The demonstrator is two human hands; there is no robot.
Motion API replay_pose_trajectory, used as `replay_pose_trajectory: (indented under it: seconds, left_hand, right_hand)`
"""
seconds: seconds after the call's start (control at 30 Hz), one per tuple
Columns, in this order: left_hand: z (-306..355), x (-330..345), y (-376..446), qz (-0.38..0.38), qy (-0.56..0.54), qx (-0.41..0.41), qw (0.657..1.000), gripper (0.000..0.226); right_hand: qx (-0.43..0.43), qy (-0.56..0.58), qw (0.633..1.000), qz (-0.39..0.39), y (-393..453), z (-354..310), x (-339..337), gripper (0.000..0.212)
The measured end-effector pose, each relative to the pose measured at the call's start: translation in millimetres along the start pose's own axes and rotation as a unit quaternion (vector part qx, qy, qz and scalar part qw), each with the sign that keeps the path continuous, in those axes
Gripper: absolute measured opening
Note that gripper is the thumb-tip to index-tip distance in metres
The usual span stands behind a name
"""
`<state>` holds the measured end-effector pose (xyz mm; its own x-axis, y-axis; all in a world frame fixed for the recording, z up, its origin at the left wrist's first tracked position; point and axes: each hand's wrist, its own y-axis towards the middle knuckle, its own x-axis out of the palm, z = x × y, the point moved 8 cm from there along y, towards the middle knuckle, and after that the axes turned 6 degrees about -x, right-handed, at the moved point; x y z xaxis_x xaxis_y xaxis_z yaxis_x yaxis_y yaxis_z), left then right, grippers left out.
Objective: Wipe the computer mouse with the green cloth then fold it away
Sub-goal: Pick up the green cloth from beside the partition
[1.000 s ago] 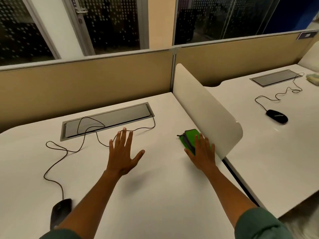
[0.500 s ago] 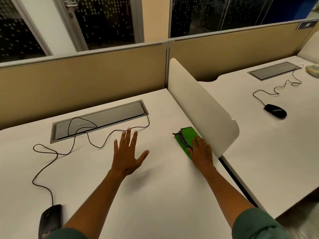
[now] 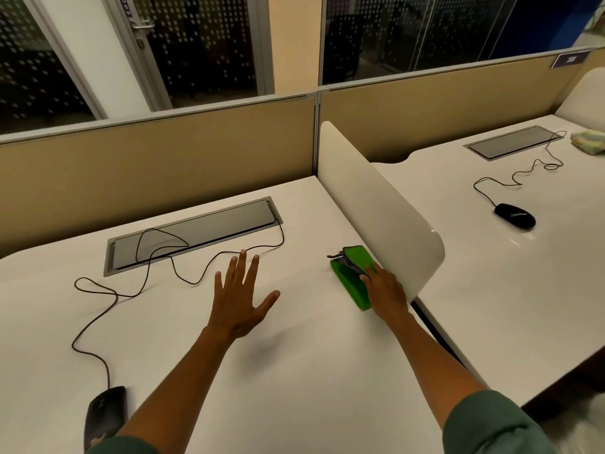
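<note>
The computer mouse [image 3: 105, 413] sits at the near left edge of my white desk [image 3: 294, 371], its black cable [image 3: 98, 319] looping back toward the grey hatch [image 3: 193, 235] set in the desktop. The green cloth [image 3: 350, 276] lies folded at the right side of the desk, just beside the curved white divider [image 3: 386, 211], with a dark strip showing in its fold. My right hand [image 3: 386, 290] rests flat on its near end, fingers lying over the cloth, not pinching it. My left hand [image 3: 240, 299] is spread wide, palm down, over bare desk, well apart from the mouse, holding nothing
</note>
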<state>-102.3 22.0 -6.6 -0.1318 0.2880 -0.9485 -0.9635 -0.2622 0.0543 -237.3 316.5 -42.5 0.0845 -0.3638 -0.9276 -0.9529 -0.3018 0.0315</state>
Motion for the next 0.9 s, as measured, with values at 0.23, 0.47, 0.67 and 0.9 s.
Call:
replay_pose_trajectory:
  seconds: [0.23,0.47,0.67,0.9]
  left_hand:
    - [-6.3,-22.6,-12.3,-0.003,-0.002,-0.008,1.0,0.095]
    - [-42.6,-42.9,-41.3,-0.014,0.005,-0.027,1.0,0.099]
    - [-95.7,-49.6,-82.8,-0.041,0.004,-0.049,0.998,0.104]
    - [-168.1,-53.3,-143.6,-0.08,-0.025,-0.071,0.994,0.11]
  right_hand:
    - [0.051,0.126,0.991,0.002,-1.1,-17.0,-29.8,0.039]
    - [0.06,0.273,0.959,0.035,5.3,-54.0,-59.8,0.044]
    - [0.072,0.381,0.921,0.016,-12.1,-97.7,-52.9,0.042]
    - [0.068,0.448,0.891,-0.014,-59.2,-186.3,-32.5,0.041]
